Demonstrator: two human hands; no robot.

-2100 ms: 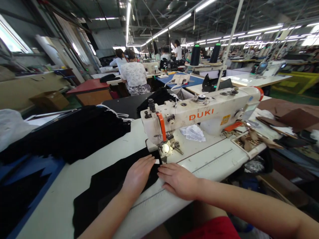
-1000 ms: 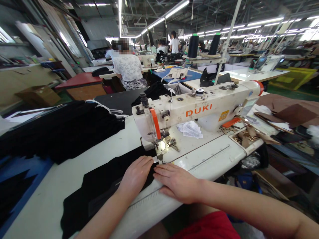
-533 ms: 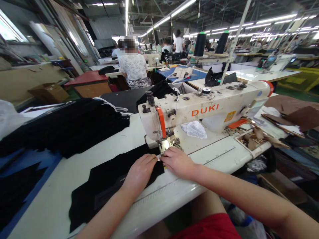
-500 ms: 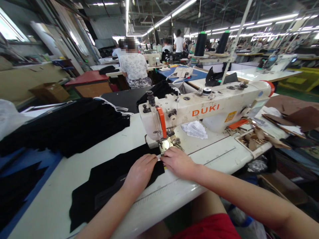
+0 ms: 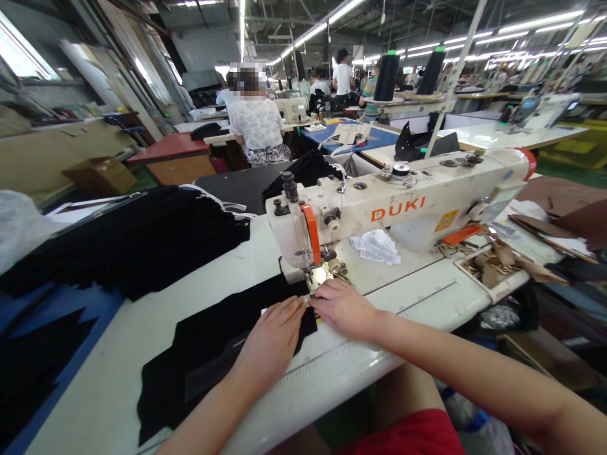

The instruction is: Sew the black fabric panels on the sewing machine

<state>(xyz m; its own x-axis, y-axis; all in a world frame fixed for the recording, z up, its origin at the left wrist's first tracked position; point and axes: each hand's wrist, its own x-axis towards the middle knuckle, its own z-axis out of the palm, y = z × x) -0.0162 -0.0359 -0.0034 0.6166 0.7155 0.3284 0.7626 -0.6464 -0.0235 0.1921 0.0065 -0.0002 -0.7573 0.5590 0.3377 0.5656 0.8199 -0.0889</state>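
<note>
A black fabric piece [image 5: 208, 341] lies on the white sewing table, its right end at the needle area of a white sewing machine [image 5: 393, 205]. My left hand [image 5: 277, 328] rests on the fabric with its fingers together, and a small white piece, partly hidden, shows beside it. Just in front of the presser foot [image 5: 318, 278], my right hand [image 5: 344, 306] has its fingers closed at the fabric's edge, close to the left fingertips. A bit of white shows between the two hands; exactly what the right fingers pinch is too small to tell.
Black fabric is piled [image 5: 142, 240] at the left, beside a blue surface [image 5: 90, 341]. White labels [image 5: 375, 245] lie under the machine arm. A tray of small brown parts [image 5: 493, 272] sits at the right. Other people work farther back.
My left hand now lies flatter on the fabric, and a white edge has come into sight beside it. The view has shifted slightly; both hands remain near the presser foot.
</note>
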